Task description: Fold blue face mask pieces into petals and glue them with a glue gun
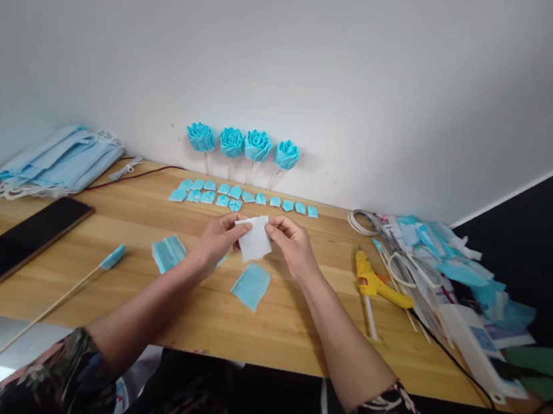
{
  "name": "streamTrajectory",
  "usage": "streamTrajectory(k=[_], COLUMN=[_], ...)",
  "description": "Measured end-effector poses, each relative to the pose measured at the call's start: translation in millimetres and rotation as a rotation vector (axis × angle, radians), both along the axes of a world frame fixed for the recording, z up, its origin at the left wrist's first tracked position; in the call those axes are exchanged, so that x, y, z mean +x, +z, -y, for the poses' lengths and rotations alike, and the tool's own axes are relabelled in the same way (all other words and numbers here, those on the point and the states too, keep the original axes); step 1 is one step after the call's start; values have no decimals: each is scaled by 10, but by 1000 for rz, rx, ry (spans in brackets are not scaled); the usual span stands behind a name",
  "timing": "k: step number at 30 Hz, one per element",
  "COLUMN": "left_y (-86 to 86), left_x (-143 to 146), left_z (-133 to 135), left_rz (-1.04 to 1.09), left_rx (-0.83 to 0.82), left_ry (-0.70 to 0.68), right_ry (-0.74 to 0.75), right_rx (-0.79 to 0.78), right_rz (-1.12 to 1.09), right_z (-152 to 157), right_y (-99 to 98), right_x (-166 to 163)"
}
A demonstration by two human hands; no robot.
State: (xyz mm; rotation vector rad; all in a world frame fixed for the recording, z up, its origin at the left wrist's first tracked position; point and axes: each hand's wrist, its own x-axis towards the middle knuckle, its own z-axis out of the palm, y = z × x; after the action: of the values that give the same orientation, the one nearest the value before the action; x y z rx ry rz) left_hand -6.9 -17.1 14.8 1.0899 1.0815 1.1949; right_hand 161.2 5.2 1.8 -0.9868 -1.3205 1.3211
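Observation:
Between my two hands is a small white square of mask fabric, held up above the table by its upper edges. My left hand pinches its left side, and my right hand pinches its upper right corner. Just below lies a loose blue fabric square. A pleated blue piece rests left of my left forearm. Behind my hands, several small folded blue petals are laid out in rows. Several blue fabric roses on thin sticks lean against the wall.
A black phone and a pile of face masks are at left. A stick with a blue tip overhangs the front edge. At right are a yellow glue gun, scissors, a wire coil and mask scraps.

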Motion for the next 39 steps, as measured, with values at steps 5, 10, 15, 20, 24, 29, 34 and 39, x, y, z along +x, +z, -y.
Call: streamTrajectory(k=[5,10,15,20,24,29,34,39], left_y=[5,-7,41,47,50,42,23,12], left_x=[-7,-21,-34,-36,-27,-22,-24,-21], left_z=[-9,0,-3,-1,8,-2,-17,-13], left_rz=[73,69,72,69,47,23,20,-4], left_rx=[-10,-16,-10,-8,-6,15,33,50], left_ry=[52,15,21,-3,3,7,24,23], right_ry=[-27,-8,17,19,13,20,21,41], right_rx=[23,26,71,87,84,82,76,100], right_rz=[11,56,121,168,176,160,154,133], right_z=[32,47,54,58,60,66,69,73], right_y=[13,-31,-63,-83,-87,-73,-58,-44], right_x=[-20,-39,-49,-56,-49,-51,-51,-54])
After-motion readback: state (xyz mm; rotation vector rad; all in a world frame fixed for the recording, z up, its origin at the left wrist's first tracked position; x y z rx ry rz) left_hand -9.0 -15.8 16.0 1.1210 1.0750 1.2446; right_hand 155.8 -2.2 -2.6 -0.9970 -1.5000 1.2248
